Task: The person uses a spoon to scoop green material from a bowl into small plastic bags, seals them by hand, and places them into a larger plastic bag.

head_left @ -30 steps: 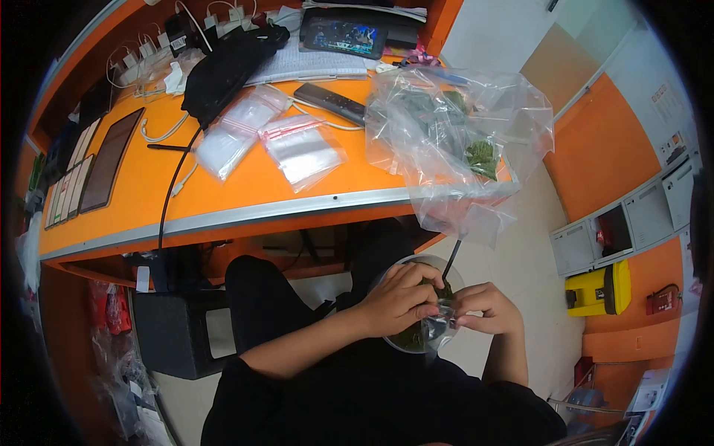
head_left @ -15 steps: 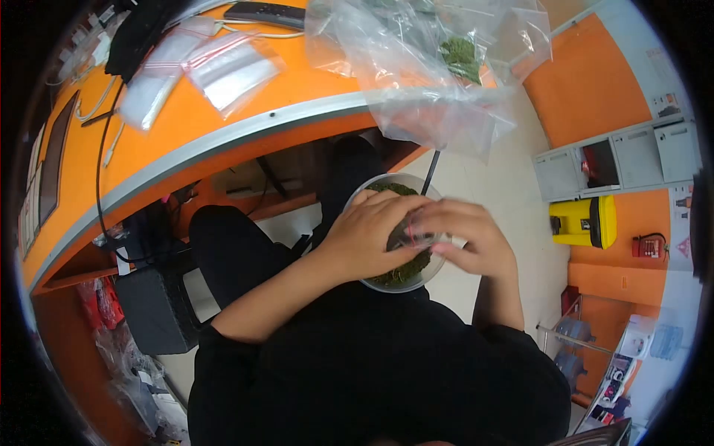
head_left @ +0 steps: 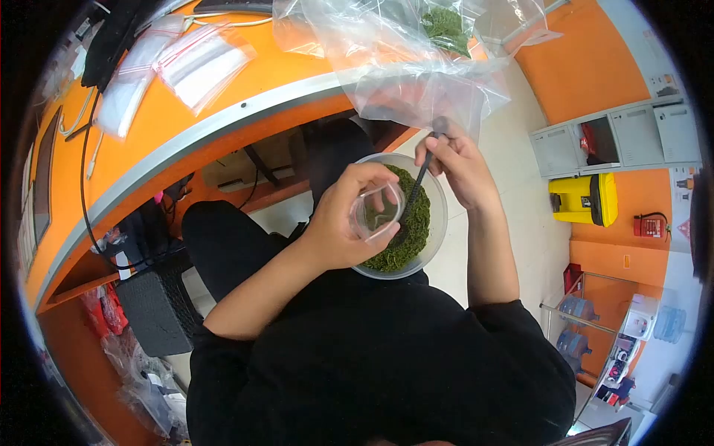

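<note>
A round clear tub (head_left: 440,234) of loose green material (head_left: 405,249) sits at my lap. Above its left part, my left hand (head_left: 349,215) is wrapped round a small transparent bag (head_left: 377,212) whose mouth is spread open. My right hand (head_left: 455,162) grips the upper end of a black spoon (head_left: 421,177) near the tub's upper right rim. The spoon's lower end reaches into the green material, close beside the small bag.
On the orange desk (head_left: 282,82) lie flat zip bags (head_left: 201,65) and a large clear plastic bag (head_left: 394,70) with green material (head_left: 445,30), overhanging the edge. A black box (head_left: 152,312) stands at the left. A yellow bin (head_left: 584,199) is at the right.
My hands have moved apart. The right one has left the small bag and taken hold of the spoon; the bag, now opened out, remains in my left hand. The view has shifted slightly.
</note>
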The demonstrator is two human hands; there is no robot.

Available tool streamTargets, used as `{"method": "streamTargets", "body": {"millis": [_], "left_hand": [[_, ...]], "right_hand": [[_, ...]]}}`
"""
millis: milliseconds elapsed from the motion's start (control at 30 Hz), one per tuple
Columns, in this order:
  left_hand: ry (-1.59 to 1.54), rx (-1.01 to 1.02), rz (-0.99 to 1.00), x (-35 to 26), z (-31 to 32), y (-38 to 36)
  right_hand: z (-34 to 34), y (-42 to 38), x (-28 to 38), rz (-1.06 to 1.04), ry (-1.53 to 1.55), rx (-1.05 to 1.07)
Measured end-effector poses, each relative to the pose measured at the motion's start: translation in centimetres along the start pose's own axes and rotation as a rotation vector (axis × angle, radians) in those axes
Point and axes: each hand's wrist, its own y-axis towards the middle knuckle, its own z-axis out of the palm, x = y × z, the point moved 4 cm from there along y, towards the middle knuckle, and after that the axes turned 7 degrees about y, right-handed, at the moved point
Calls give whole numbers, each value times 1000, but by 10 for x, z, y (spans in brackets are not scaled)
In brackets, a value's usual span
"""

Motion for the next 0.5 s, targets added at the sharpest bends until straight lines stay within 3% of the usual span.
{"method": "streamTargets", "body": {"millis": [100,200,233,333,367,500], "left_hand": [[-21,-23,58,0,-4,-2],[-111,-109,108,3,-7,-3],[-118,-139,102,6,-6,-3],[-133,-187,44,6,-3,-2],[-139,-207,-6,7,-2,-2],[-124,-253,-17,10,-3,-3]], "right_hand": [[12,-24,18,-69,6,29],[23,-53,36,-489,-67,-15],[21,-56,35,-486,-66,-17],[37,-69,40,-622,-651,262],[48,-71,41,-701,-696,298],[62,-90,28,-696,-546,344]]}}
